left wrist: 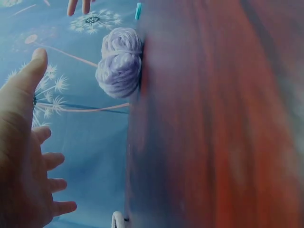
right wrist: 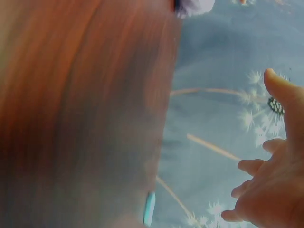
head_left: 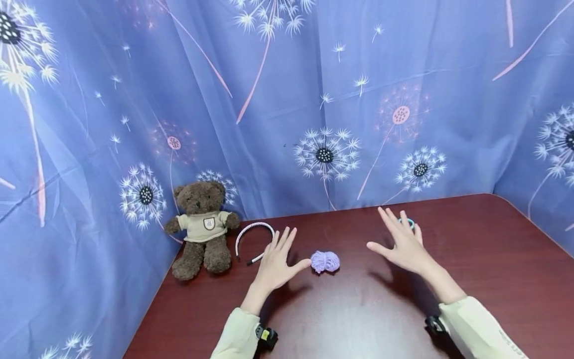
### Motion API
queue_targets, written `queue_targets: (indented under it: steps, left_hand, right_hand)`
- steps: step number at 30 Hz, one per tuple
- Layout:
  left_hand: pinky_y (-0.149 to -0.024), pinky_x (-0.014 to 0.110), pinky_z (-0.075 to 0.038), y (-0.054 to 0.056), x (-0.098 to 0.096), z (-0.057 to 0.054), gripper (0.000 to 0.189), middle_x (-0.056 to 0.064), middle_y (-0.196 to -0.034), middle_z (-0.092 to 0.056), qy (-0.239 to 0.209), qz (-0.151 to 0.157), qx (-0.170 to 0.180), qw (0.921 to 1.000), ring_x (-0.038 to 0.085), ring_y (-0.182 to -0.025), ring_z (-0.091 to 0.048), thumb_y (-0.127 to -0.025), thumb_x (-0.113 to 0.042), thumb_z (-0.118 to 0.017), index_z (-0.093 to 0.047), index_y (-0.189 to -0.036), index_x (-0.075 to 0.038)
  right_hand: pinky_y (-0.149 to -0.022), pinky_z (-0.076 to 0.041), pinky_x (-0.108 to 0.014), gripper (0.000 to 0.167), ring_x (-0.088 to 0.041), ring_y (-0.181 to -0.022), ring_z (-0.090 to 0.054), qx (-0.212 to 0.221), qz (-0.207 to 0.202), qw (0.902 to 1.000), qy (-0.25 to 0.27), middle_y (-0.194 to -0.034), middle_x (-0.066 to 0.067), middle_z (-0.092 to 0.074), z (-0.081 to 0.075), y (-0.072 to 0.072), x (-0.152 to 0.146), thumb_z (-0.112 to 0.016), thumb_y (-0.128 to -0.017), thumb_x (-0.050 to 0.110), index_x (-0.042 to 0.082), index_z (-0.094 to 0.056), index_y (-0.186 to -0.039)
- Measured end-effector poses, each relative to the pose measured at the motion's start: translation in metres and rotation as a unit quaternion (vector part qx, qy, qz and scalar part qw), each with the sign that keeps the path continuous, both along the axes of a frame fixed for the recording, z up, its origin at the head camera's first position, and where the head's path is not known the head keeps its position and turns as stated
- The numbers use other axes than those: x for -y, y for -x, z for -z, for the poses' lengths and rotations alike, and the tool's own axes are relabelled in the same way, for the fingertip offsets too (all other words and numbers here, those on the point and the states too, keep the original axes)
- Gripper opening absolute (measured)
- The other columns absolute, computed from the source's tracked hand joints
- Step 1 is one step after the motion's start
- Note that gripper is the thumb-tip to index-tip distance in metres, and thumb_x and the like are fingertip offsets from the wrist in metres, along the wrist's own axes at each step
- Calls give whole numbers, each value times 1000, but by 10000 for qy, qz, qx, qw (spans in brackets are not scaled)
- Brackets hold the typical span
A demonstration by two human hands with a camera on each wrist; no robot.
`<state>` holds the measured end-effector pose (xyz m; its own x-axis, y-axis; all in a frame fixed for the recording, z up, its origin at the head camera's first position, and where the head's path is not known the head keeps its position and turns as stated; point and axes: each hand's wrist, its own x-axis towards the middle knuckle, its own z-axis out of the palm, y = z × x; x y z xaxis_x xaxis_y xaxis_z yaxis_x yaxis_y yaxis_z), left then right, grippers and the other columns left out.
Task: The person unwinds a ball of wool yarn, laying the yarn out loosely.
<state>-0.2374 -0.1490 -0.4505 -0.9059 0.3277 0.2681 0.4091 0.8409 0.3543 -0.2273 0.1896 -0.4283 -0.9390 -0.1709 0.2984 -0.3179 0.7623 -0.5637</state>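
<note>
A small skein of lilac yarn (head_left: pixel 325 262) lies on the table between the two hands, bound around its middle. My left hand (head_left: pixel 276 264) hovers just left of it with fingers spread and holds nothing; its thumb points toward the yarn. Behind those fingers is a white headband (head_left: pixel 254 225), partly covered by them. Over the right part of the table my right hand (head_left: pixel 401 245) is raised, fingers spread, with nothing in it. A teal ring-like item (head_left: pixel 411 222) shows partly behind its fingers. In the left wrist view the yarn (left wrist: pixel 119 62) appears apart from the thumb.
At the table's left back edge sits a brown teddy bear (head_left: pixel 200 227) in a beige shirt. The dark red wooden table (head_left: pixel 484 269) has a rounded far right corner. A blue curtain (head_left: pixel 278 149) with dandelion prints hangs behind and along the sides.
</note>
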Motion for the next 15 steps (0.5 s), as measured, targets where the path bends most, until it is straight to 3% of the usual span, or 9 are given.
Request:
queue_targets:
  steps: [4,8,11,15]
  left_hand:
    - [-115,64,-27,1,-9,10,89,7,-161,-29,-287,198,49,9994,38,-149,-23,-84,-61,-62,-25,-155,-24]
    - [-114,66,-27,3,-18,15,89,12,-161,-27,-485,494,362,9969,40,-149,-21,-84,-56,-66,-27,-154,-19]
    - [-114,66,-27,4,-23,17,89,16,-160,-26,-570,705,641,9938,40,-149,-20,-84,-53,-68,-29,-154,-15]
    - [-116,60,-29,8,-26,20,87,18,-159,-29,-1116,882,1069,9840,38,-147,-26,-84,-43,-71,-30,-152,-9]
  right_hand:
    - [-106,-10,-78,90,-56,-145,-9,-45,-164,9995,255,-159,-25,-23,11,0,21,-69,-85,45,17,-20,-156]
    - [-109,-19,-74,83,-55,-144,-16,-17,-432,9972,605,-156,-25,-29,16,2,39,-69,-87,39,12,-27,-154]
    - [-110,-30,-66,74,-48,-141,-31,14,-698,9937,878,-151,-23,-39,18,3,51,-69,-89,33,8,-36,-150]
    - [-107,-43,-54,61,-38,-131,-50,216,-1039,9873,1186,-140,-18,-55,21,8,66,-70,-89,30,4,-50,-140]
